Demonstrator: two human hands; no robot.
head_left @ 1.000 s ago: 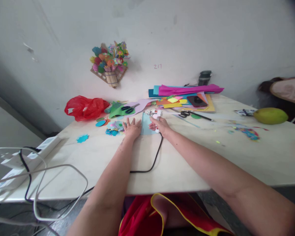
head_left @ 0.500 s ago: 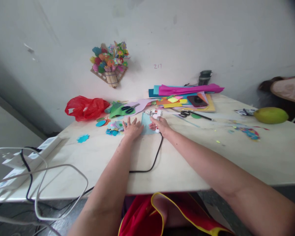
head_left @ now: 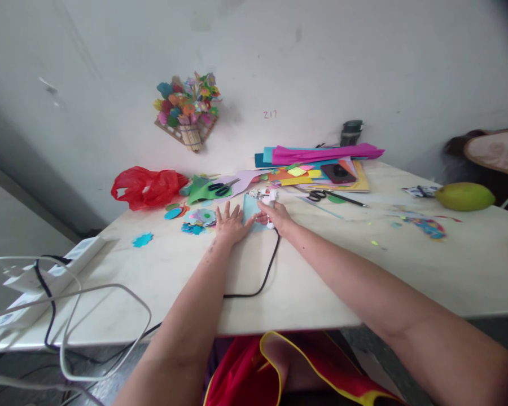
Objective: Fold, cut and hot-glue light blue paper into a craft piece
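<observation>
A light blue sheet (head_left: 249, 207) lies flat on the table between my two hands. My left hand (head_left: 232, 224) rests palm down with its fingers spread, its thumb reaching the sheet's left part. In my right hand (head_left: 279, 218) is a white hot glue gun (head_left: 271, 197), held over the sheet's right side with its nozzle pointing left and away from me. A black cord (head_left: 267, 274) runs from the glue gun's base toward me. Colourful paper flower cutouts (head_left: 197, 223) lie just left of my left hand, partly hidden by it.
Dark-handled scissors (head_left: 222, 188) lie on green paper behind my left hand; another pair (head_left: 316, 195) lies right of the glue gun beside a black pencil (head_left: 347, 199). A red plastic bag (head_left: 148, 188), a power strip (head_left: 46, 285) with looping cables, stacked coloured sheets and a mango-like fruit (head_left: 464, 196) surround the work.
My left hand has shifted slightly, its thumb now stretched further right across the sheet toward my right hand. The glue gun stays in nearly the same place.
</observation>
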